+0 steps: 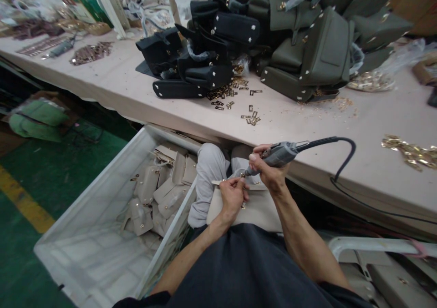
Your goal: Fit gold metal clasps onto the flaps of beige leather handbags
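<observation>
A beige handbag (256, 212) rests on my lap with metal fittings on its front and flap. My right hand (269, 169) is wrapped round a grey electric screwdriver (282, 154), whose cord runs off to the right. The driver's tip points down at a small metal fitting by the flap edge. My left hand (234, 194) pinches the bag at that fitting, its fingertips close beside the tip. What lies between the left fingertips is partly hidden by the fingers.
On my left stands a white plastic bin (102, 199) holding several beige bags (170, 180). Across the table (191, 117) are black bags (194, 78), olive bags (321, 53), loose metal fittings (251, 117) and gold hardware (409, 151). More beige bags (392, 280) sit at lower right.
</observation>
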{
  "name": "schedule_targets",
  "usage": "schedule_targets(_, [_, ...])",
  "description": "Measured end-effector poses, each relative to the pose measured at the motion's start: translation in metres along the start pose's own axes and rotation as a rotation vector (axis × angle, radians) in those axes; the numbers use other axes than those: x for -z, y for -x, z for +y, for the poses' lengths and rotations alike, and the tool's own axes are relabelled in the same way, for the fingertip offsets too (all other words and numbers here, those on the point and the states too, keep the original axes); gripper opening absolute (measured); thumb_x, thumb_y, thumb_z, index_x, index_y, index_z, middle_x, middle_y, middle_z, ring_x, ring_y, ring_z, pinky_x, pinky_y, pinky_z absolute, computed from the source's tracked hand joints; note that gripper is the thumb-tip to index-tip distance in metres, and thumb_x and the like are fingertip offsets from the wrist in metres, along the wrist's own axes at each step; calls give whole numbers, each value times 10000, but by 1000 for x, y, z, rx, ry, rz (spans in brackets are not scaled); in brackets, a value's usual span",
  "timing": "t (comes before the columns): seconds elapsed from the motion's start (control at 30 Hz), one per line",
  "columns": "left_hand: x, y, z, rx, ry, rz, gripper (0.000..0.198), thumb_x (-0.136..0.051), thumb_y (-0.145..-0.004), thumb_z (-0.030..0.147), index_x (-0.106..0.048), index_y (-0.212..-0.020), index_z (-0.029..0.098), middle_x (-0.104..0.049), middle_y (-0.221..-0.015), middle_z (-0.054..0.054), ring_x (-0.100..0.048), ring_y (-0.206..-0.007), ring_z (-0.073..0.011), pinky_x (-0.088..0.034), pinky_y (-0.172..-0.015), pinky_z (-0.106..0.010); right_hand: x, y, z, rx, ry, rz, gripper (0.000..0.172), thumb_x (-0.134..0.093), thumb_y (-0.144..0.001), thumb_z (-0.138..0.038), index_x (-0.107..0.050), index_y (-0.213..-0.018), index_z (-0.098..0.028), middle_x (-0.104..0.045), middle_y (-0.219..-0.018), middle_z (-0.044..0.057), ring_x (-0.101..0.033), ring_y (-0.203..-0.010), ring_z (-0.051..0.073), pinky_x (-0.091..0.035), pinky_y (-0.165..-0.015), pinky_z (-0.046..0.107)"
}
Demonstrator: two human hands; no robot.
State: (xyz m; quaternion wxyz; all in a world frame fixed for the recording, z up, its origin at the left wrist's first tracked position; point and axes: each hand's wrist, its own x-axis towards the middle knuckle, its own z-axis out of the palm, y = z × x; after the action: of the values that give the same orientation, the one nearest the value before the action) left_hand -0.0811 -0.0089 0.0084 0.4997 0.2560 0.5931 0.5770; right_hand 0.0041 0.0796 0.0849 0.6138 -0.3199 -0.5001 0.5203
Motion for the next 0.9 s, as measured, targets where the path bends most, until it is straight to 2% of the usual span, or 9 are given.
schedule_targets(0.1, [1,2,2,-20,-1,-17,360,-690,-871,430,-728,-725,103,-590,-448,-25,-466,-302,-114,-360,-314,-197,3,-1,-1,-15,-21,-67,266,-859,-778,-296,-649,-902,-189,-528,-597,-52,-498,-440,108,-467,-466,278])
schedule_targets(0.27, [0,5,7,-48,-10,-31,365,-693,-874,430,-720,-701,110,-585,-446,-23,-481,-315,-114,-366,-334,-197,6,-2,-11,-21,-15,-124,258,-868,-767,-287,-659,-869,-175,-594,-684,-14,-521,-459,109,-450,-433,264])
schedule_targets(0.47, [-1,7,10,-50,-55,-46,372,-686,-863,444,-713,-687,117,-588,-452,-24,-480,-324,-115,-378,-350,-203,9,-1,-14,-30,18,-157,224,-864,-779,-281,-678,-851,-179,-594,-662,-18,-504,-450,106,-431,-413,252])
schedule_targets(0.67, [-1,6,10,0,-90,-45,375,-665,-864,435,-711,-684,109,-593,-454,-31,-473,-324,-101,-377,-367,-187,25,-3,-51,177,306,-86,194,-879,-735,-218,-724,-847,-186,-651,-795,32,-582,-641,142,-516,-547,276])
schedule_targets(0.8, [0,1,6,-26,-86,-64,360,-670,-862,427,-734,-745,92,-638,-515,-52,-503,-339,-112,-369,-349,-188,36,-3,-74,144,129,-1,241,-887,-734,-266,-698,-865,-193,-600,-718,8,-540,-540,132,-487,-479,285])
schedule_targets(0.9, [4,-1,1,-43,-59,-72,374,-707,-851,453,-750,-791,87,-673,-568,-69,-533,-364,-120,-377,-357,-191,52,-16,-88,259,19,184,232,-854,-739,-260,-658,-845,-195,-557,-684,-18,-502,-492,106,-484,-486,280])
